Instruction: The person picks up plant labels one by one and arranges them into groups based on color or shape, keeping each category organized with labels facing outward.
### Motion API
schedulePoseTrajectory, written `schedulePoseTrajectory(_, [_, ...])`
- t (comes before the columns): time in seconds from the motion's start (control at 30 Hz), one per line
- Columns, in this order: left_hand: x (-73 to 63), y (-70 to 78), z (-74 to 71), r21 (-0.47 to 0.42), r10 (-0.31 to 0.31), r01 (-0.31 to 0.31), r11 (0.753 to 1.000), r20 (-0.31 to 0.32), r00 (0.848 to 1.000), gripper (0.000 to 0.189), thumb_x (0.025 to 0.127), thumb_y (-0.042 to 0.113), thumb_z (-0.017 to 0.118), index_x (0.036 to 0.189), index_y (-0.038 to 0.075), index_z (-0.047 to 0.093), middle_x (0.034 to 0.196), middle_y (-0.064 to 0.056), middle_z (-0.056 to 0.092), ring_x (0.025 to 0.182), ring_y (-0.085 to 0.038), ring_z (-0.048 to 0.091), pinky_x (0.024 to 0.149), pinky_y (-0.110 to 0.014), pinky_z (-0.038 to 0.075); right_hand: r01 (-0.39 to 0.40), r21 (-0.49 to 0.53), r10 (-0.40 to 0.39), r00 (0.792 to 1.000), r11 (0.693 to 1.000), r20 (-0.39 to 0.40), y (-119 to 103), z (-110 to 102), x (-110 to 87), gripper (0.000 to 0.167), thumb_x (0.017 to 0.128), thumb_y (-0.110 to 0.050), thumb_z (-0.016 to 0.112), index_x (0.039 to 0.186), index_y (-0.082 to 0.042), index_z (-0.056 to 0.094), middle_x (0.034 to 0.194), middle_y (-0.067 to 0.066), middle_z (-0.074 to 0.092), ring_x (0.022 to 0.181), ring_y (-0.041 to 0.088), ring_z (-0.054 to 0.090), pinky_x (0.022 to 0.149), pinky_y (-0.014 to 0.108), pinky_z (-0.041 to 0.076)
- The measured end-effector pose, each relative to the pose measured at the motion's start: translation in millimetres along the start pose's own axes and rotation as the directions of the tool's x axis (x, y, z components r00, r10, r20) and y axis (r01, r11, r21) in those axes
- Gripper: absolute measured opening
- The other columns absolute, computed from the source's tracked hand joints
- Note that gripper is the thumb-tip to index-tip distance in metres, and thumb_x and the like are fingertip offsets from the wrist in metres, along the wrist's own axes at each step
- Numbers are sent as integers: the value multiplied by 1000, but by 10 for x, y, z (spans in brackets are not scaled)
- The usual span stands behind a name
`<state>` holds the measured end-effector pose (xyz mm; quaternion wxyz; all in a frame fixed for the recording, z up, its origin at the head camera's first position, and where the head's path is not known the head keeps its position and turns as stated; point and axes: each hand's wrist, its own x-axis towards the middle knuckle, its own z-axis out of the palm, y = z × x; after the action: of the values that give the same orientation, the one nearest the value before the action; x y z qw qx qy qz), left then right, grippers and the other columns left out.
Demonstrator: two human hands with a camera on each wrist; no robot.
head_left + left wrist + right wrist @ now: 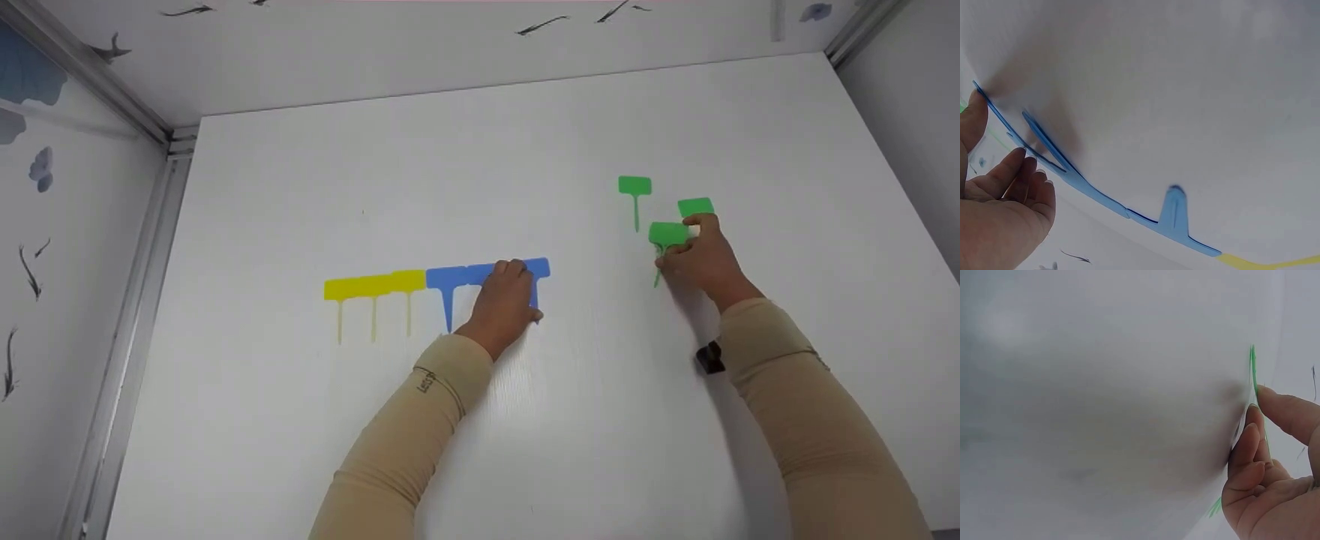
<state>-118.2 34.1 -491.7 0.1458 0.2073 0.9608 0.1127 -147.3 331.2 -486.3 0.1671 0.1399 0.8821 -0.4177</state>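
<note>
My left hand (504, 304) rests on a row of blue T-shaped plant labels (448, 279), its fingers over their heads and its thumb at the right one's stem tip. The hand hides much of the middle blue label; in the left wrist view, fingertips (1019, 154) touch the blue plastic. Thumb and fingers of my right hand (705, 259) pinch a green plant label (667, 233), its stem pointing down. The right wrist view shows that label (1253, 374) edge-on. Just behind the right fingers is a second green label (696, 205), partly covered.
Yellow plant labels (360, 288) continue the blue row leftward, stems pointing down. A third green label (635, 185) lies up and left of the right hand. Everything lies on a white board (262, 195), with a metal frame (146, 262) along its left side.
</note>
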Motion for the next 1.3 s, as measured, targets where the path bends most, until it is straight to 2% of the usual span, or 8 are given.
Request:
schedulePoseTrajectory(0.27, [-16, 1, -8, -11, -2, 2, 1000, 6, 1000, 61, 89, 34, 69, 136, 0, 49, 141, -9, 45, 132, -23, 37, 112, -29, 31, -20, 27, 19, 1000, 999, 19, 36, 1, 2, 84, 89, -24, 66, 149, -3, 11, 114, 16, 50, 101, 25, 48, 84, 35, 41])
schedulePoseTrajectory(0.47, [-37, -3, -17, 33, 24, -24, 999, -2, 1000, 59, 90, 36, 67, 134, -1, 51, 139, -10, 45, 132, -24, 37, 109, -30, 34, -8, 58, 6, 999, 998, 31, 50, -8, -44, 83, 89, -24, 66, 148, -5, 12, 112, 12, 51, 93, 19, 50, 80, 31, 41])
schedulePoseTrajectory(0.7, [-23, 2, -8, 43, 16, -16, 999, -7, 1000, 60, 90, 36, 68, 135, 0, 50, 139, -10, 46, 130, -24, 38, 110, -30, 34, -17, 45, 16, 999, 999, 37, 52, -15, -62, 79, 90, -23, 65, 148, -5, 14, 117, 16, 54, 91, 16, 55, 78, 28, 44])
schedulePoseTrajectory(0.97, [-19, 3, -8, 43, 15, -15, 999, -13, 1000, 60, 90, 36, 68, 134, 0, 50, 138, -10, 46, 131, -24, 38, 110, -31, 34, -7, 55, 4, 998, 998, 57, 18, 16, -104, 81, 90, -25, 67, 147, -4, 14, 115, 16, 54, 91, 15, 56, 74, 23, 47])
schedulePoseTrajectory(1.3, [-15, 0, -2, 40, 15, -14, 999, -19, 1000, 59, 89, 36, 68, 133, -1, 52, 137, -10, 47, 129, -24, 40, 109, -30, 35, -9, 63, 3, 997, 998, 80, -20, 66, -134, 81, 89, -24, 68, 147, -4, 15, 110, 13, 54, 94, 17, 54, 77, 27, 45])
